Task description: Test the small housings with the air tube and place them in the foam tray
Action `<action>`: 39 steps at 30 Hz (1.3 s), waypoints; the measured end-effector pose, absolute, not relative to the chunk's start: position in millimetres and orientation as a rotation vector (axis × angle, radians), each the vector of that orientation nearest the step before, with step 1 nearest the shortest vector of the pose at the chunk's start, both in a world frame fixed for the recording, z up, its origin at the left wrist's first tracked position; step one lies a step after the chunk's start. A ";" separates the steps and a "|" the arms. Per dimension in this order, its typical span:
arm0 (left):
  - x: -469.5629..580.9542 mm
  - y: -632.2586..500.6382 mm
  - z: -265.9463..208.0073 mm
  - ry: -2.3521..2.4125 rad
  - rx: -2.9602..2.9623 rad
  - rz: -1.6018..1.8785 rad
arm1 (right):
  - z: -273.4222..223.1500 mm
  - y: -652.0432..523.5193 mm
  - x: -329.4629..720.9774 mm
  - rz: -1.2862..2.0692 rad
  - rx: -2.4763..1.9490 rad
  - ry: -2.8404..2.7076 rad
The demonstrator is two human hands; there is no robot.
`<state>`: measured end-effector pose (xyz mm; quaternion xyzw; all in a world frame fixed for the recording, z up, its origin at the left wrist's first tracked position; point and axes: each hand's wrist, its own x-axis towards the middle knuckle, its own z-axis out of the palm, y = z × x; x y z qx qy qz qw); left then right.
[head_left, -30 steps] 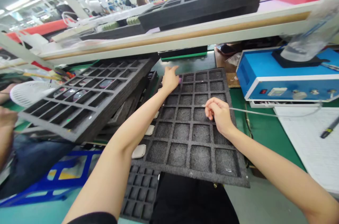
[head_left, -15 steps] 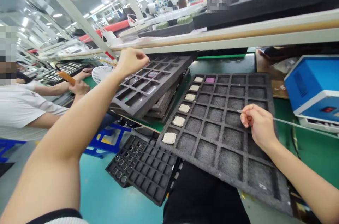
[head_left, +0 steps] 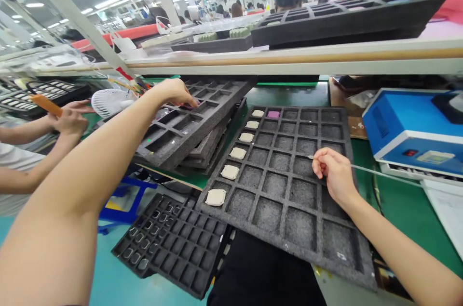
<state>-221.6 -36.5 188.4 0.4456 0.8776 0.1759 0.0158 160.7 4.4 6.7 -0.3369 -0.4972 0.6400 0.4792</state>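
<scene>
My left hand (head_left: pixel 176 92) reaches down into a compartment of the upper dark foam tray (head_left: pixel 170 149) in a stack. Its fingers close at a small purple piece (head_left: pixel 190 105), mostly hidden beneath them. Over the nearer grey foam tray (head_left: pixel 265 230), my right hand (head_left: pixel 334 173) pinches a thin tool with a fine pale tip. A clear tube (head_left: pixel 383 174) trails from that hand to the right. Cream square pieces (head_left: pixel 216 197) fill the left column of this tray, and one purple square piece (head_left: pixel 274 114) lies in its far row.
A blue machine (head_left: pixel 401 123) stands at the right. A lower black tray (head_left: pixel 181 248) holds several dark frames. Beyond the stack are a white fan (head_left: pixel 110 102) and a co-worker's hands (head_left: pixel 70 115) with an orange-handled tool (head_left: pixel 47 105). A shelf rail (head_left: pixel 289 58) crosses behind.
My left hand has lowered from above the stacked tray to the purple piece in its compartment. My right hand keeps its pinch over the nearer tray. The view has shifted right.
</scene>
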 end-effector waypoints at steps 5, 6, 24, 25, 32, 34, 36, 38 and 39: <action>-123.9 -81.9 188.5 2.356 1.651 1.067 | 4.0 6.0 159.7 1.562 -0.819 -1.227; -99.4 -90.2 181.2 2.032 1.623 1.252 | 3.6 6.0 159.9 1.562 -0.809 -1.229; 0.1 -25.2 11.7 0.807 0.782 1.101 | 1.9 1.0 165.8 1.402 -0.651 -1.270; 0.2 -25.5 12.2 0.802 0.774 1.087 | 2.5 1.2 165.7 1.395 -0.660 -1.262; 6.8 -22.7 8.3 0.933 0.726 1.207 | 4.1 2.6 164.7 1.393 -0.740 -1.250; 10.0 -24.7 5.5 1.011 0.813 1.261 | 4.2 2.6 164.4 1.395 -0.743 -1.254; 12.6 -28.2 2.6 1.096 0.916 1.310 | 4.4 2.6 164.2 1.400 -0.736 -1.255; 14.2 -31.7 -0.1 1.165 0.994 1.345 | 4.4 2.7 164.0 1.408 -0.732 -1.257; 14.6 -33.0 -1.2 1.180 1.011 1.361 | 4.4 2.8 164.1 1.413 -0.733 -1.259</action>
